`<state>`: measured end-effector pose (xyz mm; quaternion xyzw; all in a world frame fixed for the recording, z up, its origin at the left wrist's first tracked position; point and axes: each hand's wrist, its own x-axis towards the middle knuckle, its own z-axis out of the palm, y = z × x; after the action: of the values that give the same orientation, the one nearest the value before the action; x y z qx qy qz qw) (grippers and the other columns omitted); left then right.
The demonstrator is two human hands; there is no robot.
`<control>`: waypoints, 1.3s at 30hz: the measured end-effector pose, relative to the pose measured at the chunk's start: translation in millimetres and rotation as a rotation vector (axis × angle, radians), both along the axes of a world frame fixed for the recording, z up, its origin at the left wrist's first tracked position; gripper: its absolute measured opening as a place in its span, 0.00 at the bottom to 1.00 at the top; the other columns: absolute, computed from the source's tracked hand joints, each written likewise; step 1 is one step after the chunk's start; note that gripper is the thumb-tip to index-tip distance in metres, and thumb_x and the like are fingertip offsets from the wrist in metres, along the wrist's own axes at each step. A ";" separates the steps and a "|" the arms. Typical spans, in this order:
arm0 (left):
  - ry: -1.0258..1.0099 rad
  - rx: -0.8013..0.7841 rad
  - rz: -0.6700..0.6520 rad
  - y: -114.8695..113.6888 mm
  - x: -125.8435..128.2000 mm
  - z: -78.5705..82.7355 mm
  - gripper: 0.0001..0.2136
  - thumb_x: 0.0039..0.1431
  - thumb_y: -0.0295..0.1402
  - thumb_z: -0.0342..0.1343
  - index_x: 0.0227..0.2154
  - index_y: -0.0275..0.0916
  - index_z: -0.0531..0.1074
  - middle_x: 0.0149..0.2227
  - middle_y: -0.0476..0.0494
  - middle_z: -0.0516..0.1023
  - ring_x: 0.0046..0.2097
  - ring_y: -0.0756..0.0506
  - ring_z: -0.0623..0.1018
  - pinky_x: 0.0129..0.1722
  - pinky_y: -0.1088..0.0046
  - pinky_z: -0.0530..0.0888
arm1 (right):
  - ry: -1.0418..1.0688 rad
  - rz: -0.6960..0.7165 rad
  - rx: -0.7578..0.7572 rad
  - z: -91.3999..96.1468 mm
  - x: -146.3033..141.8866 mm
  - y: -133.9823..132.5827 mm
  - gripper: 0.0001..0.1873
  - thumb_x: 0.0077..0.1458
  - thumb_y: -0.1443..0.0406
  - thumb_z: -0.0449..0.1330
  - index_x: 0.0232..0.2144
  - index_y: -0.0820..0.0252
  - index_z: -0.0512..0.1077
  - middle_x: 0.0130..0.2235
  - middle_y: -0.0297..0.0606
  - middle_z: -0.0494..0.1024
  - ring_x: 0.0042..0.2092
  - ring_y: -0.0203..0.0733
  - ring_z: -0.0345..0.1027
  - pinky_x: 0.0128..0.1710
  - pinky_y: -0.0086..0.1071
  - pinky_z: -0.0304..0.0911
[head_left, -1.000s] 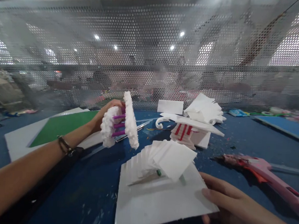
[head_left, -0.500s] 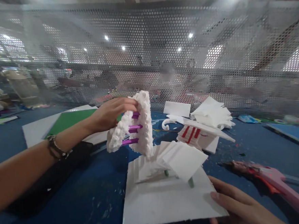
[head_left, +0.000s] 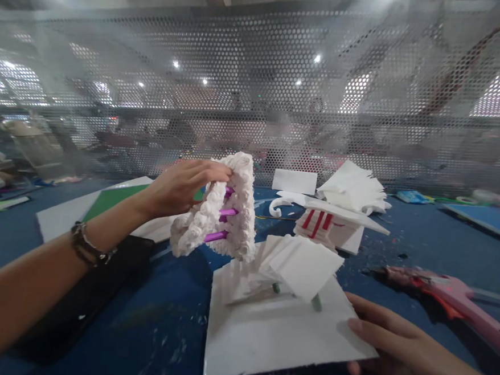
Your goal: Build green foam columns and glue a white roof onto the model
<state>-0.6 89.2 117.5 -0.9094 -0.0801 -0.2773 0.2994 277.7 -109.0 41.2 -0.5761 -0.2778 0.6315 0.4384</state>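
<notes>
My left hand (head_left: 180, 187) grips the top of a white foam model (head_left: 224, 214), two bumpy-edged foam slabs joined by purple sticks, and holds it tilted in the air. Just right of it, a fan of stepped white foam sheets (head_left: 285, 264) on green posts stands on a white foam base board (head_left: 274, 332). My right hand (head_left: 387, 345) lies with fingers stretched along the board's right edge, thumb tucked under it.
A pink glue gun (head_left: 451, 299) lies at the right on the blue table (head_left: 116, 326). Behind are a foam model with red stripes (head_left: 322, 224), a stack of white sheets (head_left: 355, 189) and a green board (head_left: 112, 198). A perforated metal screen (head_left: 256, 96) closes the back.
My left hand carried the purple-stick foam model rightward towards the stepped model and shifted its grip to the top, tilting it. The right hand stayed on the board's edge.
</notes>
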 end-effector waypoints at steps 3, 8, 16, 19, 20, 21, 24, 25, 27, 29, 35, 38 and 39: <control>0.016 -0.047 0.015 1.3 -2.0 1.5 0.12 0.54 0.23 0.43 0.41 0.38 0.60 0.45 0.41 0.72 0.48 0.46 0.70 0.42 0.67 0.70 | 0.028 0.003 0.024 -2.2 0.9 0.0 0.23 0.35 0.62 0.67 0.38 0.59 0.74 0.30 0.35 0.76 0.24 0.30 0.66 0.23 0.21 0.65; 0.051 -0.142 0.150 6.3 -5.1 2.4 0.16 0.49 0.24 0.45 0.43 0.39 0.61 0.47 0.42 0.71 0.48 0.45 0.70 0.45 0.66 0.67 | 0.009 0.047 0.037 -4.3 4.2 -0.2 0.22 0.40 0.61 0.65 0.42 0.58 0.73 0.33 0.37 0.76 0.24 0.31 0.66 0.24 0.23 0.66; 0.040 -0.329 0.584 34.2 -7.7 -6.6 0.20 0.46 0.31 0.50 0.45 0.33 0.63 0.45 0.38 0.71 0.47 0.40 0.69 0.48 0.64 0.64 | -0.001 0.015 0.018 -2.6 2.0 1.4 0.29 0.46 0.63 0.61 0.51 0.59 0.63 0.30 0.36 0.76 0.24 0.30 0.67 0.23 0.21 0.65; -0.011 -0.422 0.750 55.7 -9.5 -17.4 0.24 0.46 0.40 0.53 0.45 0.32 0.63 0.45 0.36 0.71 0.47 0.37 0.69 0.46 0.63 0.66 | -0.023 0.004 -0.001 0.8 -0.6 1.8 0.33 0.50 0.66 0.58 0.57 0.61 0.53 0.25 0.34 0.75 0.21 0.29 0.67 0.17 0.18 0.59; -0.035 -0.455 0.810 62.6 -9.5 -21.8 0.24 0.46 0.42 0.52 0.45 0.32 0.63 0.45 0.35 0.71 0.47 0.36 0.69 0.45 0.63 0.66 | -0.023 -0.002 -0.004 2.2 -1.2 1.9 0.34 0.51 0.66 0.57 0.58 0.61 0.51 0.25 0.34 0.75 0.21 0.29 0.67 0.16 0.18 0.57; -0.049 -0.493 0.864 69.0 -9.0 -26.4 0.24 0.48 0.42 0.51 0.46 0.32 0.62 0.45 0.35 0.71 0.46 0.36 0.70 0.43 0.64 0.67 | -0.018 -0.012 -0.004 3.3 -1.6 2.0 0.34 0.51 0.67 0.57 0.58 0.61 0.50 0.26 0.34 0.75 0.21 0.29 0.68 0.16 0.17 0.57; -0.077 -0.589 1.003 83.6 -3.4 -39.2 0.27 0.49 0.44 0.49 0.48 0.30 0.61 0.44 0.30 0.72 0.44 0.34 0.73 0.38 0.64 0.69 | 0.006 -0.025 0.006 4.0 -1.0 2.5 0.31 0.51 0.67 0.57 0.57 0.59 0.53 0.28 0.35 0.75 0.21 0.28 0.68 0.17 0.17 0.59; -0.075 -0.615 1.030 87.2 -0.3 -42.9 0.28 0.49 0.45 0.49 0.48 0.29 0.62 0.43 0.28 0.72 0.43 0.33 0.73 0.37 0.64 0.69 | 0.010 -0.014 0.007 3.5 -0.3 2.7 0.29 0.51 0.67 0.57 0.56 0.59 0.55 0.28 0.35 0.75 0.21 0.29 0.68 0.17 0.17 0.59; -0.059 -0.654 1.050 92.7 7.2 -49.1 0.29 0.49 0.49 0.48 0.47 0.29 0.63 0.44 0.28 0.72 0.44 0.33 0.73 0.36 0.64 0.69 | 0.016 0.015 0.001 2.0 1.2 3.0 0.28 0.51 0.66 0.57 0.54 0.60 0.57 0.29 0.37 0.76 0.22 0.29 0.68 0.16 0.17 0.58; -0.041 -0.674 1.046 96.9 15.1 -54.4 0.28 0.50 0.49 0.46 0.46 0.31 0.65 0.46 0.30 0.72 0.46 0.34 0.72 0.38 0.66 0.69 | 0.023 0.028 0.009 0.9 1.9 2.9 0.28 0.51 0.66 0.57 0.55 0.60 0.57 0.29 0.37 0.76 0.22 0.29 0.68 0.17 0.17 0.59; -0.081 -0.607 1.115 96.7 33.0 -63.1 0.23 0.56 0.43 0.42 0.50 0.36 0.63 0.49 0.28 0.68 0.51 0.32 0.67 0.42 0.60 0.67 | 0.039 0.044 0.086 1.6 -0.6 2.3 0.32 0.49 0.67 0.60 0.56 0.59 0.56 0.29 0.34 0.74 0.24 0.29 0.67 0.24 0.20 0.66; -0.093 -0.550 1.113 89.9 37.6 -61.7 0.21 0.57 0.40 0.43 0.48 0.32 0.66 0.51 0.26 0.64 0.54 0.30 0.61 0.45 0.57 0.64 | 0.036 0.047 0.103 2.0 -0.9 2.4 0.33 0.48 0.67 0.61 0.56 0.59 0.56 0.34 0.37 0.74 0.26 0.29 0.68 0.28 0.23 0.68; -0.093 -0.538 1.109 87.5 38.4 -60.4 0.21 0.57 0.40 0.43 0.47 0.30 0.66 0.51 0.25 0.63 0.54 0.31 0.60 0.45 0.57 0.64 | 0.038 0.047 0.106 2.0 -0.8 2.3 0.33 0.47 0.68 0.61 0.56 0.59 0.56 0.35 0.38 0.74 0.26 0.29 0.68 0.28 0.23 0.68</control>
<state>37.8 176.7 57.1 -0.7629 -0.6211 -0.0897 0.1554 276.9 -106.7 43.3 -0.5334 -0.3159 0.6367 0.4585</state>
